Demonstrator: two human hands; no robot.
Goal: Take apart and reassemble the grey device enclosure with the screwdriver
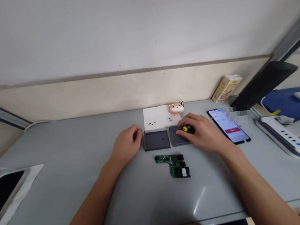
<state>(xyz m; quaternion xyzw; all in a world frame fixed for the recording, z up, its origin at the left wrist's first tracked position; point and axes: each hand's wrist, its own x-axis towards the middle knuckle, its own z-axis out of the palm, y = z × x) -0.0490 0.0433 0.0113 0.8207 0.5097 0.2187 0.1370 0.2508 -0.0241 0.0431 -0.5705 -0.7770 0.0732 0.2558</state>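
Note:
My right hand (202,130) is closed around a black-and-yellow screwdriver (189,128); its shaft is not clearly visible. The hand rests over a dark grey case half (176,138) with a row of small slots along its front edge. To the left of that lies a flat dark grey cover (156,142). Beside the cover's left edge, the fingers of my left hand (126,144) are pinched together; something tiny may be at the tips, but I cannot make it out. Nearer to me, a green circuit board (172,165) with black connectors lies on the table.
Several small screws (151,123) lie on a white paper sheet (160,113), with an orange animal-face case (176,108) at its corner. A lit phone (229,126), a carton (227,88) and a power strip (285,136) are at right. A white-framed device (6,193) sits at left.

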